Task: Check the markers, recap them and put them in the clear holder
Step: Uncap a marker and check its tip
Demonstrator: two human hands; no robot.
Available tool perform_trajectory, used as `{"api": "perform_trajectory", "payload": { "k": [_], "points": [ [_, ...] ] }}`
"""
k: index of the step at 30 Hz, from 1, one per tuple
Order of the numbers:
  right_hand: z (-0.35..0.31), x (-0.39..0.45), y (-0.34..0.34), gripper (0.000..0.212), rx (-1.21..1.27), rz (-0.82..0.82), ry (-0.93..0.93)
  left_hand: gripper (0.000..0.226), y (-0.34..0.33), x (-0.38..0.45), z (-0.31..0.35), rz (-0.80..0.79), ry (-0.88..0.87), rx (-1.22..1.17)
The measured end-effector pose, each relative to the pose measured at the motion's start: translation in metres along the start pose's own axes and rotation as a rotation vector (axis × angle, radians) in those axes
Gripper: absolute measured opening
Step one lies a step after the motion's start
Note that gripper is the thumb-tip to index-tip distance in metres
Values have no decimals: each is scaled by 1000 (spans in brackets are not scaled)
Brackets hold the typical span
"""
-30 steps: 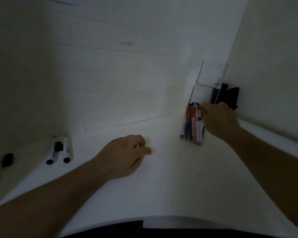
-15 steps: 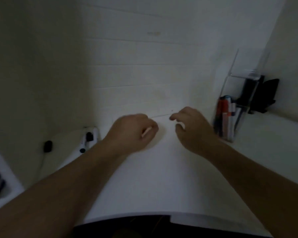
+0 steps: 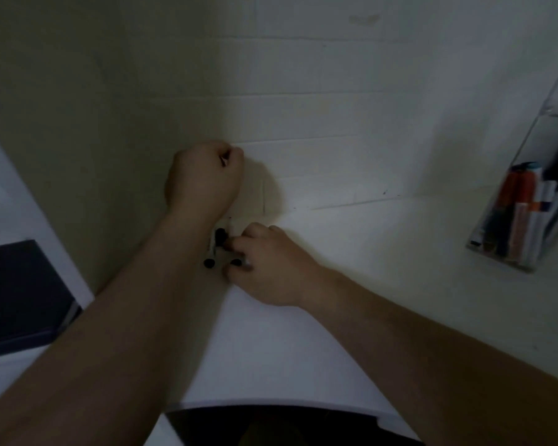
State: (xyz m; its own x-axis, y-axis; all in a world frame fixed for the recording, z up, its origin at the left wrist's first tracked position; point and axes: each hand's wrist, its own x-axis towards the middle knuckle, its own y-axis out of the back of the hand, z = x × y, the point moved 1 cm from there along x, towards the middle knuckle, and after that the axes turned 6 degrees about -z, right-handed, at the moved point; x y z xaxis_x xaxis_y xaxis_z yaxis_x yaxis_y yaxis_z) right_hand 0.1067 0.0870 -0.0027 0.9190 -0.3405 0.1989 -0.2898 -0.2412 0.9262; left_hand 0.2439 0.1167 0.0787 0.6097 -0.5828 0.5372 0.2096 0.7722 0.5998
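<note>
Over by the wall, right hand [image 3: 268,265] is pinching a black marker [image 3: 237,261] off the counter [image 3: 351,284]; left hand [image 3: 205,178] is fisted, possibly round something small. Next probably check, cap, holder [image 3: 516,220].

We see a dim, grainy scene, brightest on the white counter [image 3: 351,252] right of the right hand [image 3: 268,268]. The left hand [image 3: 205,178] throws a soft shadow on the tiled wall [image 3: 319,123] beside it. Motion blur softens everything; wide-angle distortion bends the edges.
</note>
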Motion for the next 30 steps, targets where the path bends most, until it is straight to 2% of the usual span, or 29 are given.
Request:
{"api": "perform_trajectory", "payload": {
  "k": [7,9,12,14,15,17,22,26,28,30],
  "points": [
    [2,-2,-2,30,-104,181,-21,32,-8,-6,5,-101,26,56],
    [7,-6,6,32,-144,178,-95,26,-8,-5,0,-195,46,110],
    [26,-17,22,29,-159,113,-209,28,-7,-2,-10,-403,90,229],
    [40,-29,33,26,-133,96,-255,19,-5,0,-13,-475,118,276],
    [46,-35,38,32,-122,108,-260,15,-5,1,-14,-499,124,292],
    [58,-49,48,45,-133,137,-264,21,-2,-1,-12,-550,117,329],
    [94,-78,68,7,-228,238,-327,30,11,-3,-14,-697,49,440],
    [113,-95,62,27,-101,317,-375,48,13,-4,-13,-875,34,537],
    [118,-97,63,28,5,392,-413,54,9,-8,-11,-959,45,536],
    [119,-96,64,28,51,396,-441,55,3,-11,-11,-994,43,523]
  ]
}}
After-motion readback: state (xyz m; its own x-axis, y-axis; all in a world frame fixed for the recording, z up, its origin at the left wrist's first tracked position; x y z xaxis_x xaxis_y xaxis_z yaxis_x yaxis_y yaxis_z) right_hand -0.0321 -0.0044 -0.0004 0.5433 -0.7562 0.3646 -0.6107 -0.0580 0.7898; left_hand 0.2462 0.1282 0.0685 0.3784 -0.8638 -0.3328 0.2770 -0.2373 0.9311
